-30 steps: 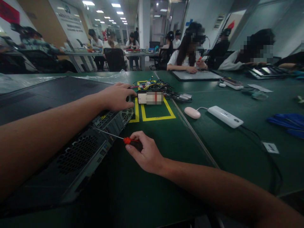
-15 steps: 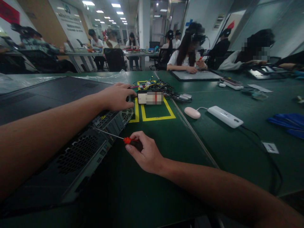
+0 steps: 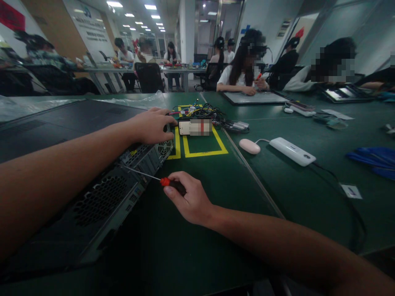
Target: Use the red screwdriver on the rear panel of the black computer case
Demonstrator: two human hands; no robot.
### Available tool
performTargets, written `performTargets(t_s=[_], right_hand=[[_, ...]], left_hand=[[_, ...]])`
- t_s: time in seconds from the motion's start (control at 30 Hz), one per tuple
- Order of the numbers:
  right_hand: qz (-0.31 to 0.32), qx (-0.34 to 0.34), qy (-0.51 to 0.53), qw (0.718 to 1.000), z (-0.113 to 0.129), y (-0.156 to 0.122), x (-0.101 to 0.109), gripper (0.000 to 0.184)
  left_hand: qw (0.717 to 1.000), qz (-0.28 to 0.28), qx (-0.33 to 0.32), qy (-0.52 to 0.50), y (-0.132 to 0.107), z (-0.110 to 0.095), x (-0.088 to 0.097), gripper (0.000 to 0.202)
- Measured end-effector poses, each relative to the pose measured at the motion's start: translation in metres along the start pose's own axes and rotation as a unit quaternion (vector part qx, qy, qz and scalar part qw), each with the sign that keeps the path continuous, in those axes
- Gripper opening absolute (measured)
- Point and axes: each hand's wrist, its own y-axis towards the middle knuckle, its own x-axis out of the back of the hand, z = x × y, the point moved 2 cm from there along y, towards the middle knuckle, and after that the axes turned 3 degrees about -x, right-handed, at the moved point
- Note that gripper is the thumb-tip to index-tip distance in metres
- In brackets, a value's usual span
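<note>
A black desktop computer case (image 3: 70, 121) lies on its side at the left, its rear panel with honeycomb vent and round fan grille facing me. My left hand (image 3: 151, 126) grips the far rear corner of the case, fingers bent over the edge and thumb down toward the fan grille. In my right hand (image 3: 189, 197) is a screwdriver (image 3: 173, 185) with a red and black handle, closed in the fingers. Its thin shaft reaches left to the rear panel below my left forearm; the tip's exact contact is too small to make out.
Beyond the case lie a phone (image 3: 195, 127), bundled cables (image 3: 210, 113) and yellow tape squares (image 3: 206, 154). Rightward are a pink mouse-like device (image 3: 249, 146), a white power bank (image 3: 292, 151) and a blue cloth (image 3: 373, 160). People (image 3: 240, 78) work across the green table (image 3: 197, 250).
The screwdriver and my right hand have shifted only very slightly. My left hand and the computer case stay in place.
</note>
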Motion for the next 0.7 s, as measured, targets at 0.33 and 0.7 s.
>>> performTargets(t_s=[0.33, 0.7], right_hand=[[-0.001, 0.017, 0.001, 1.000, 0.0031, 0.0002, 0.0019, 0.023], [-0.001, 0.007, -0.005, 1.000, 0.0017, 0.0006, 0.0011, 0.017]], left_hand=[[1.000, 0.003, 0.004, 0.001, 0.0001, -0.0016, 0.0013, 0.066], [1.000, -0.002, 0.002, 0.004, 0.0006, 0.0005, 0.0000, 0.064]])
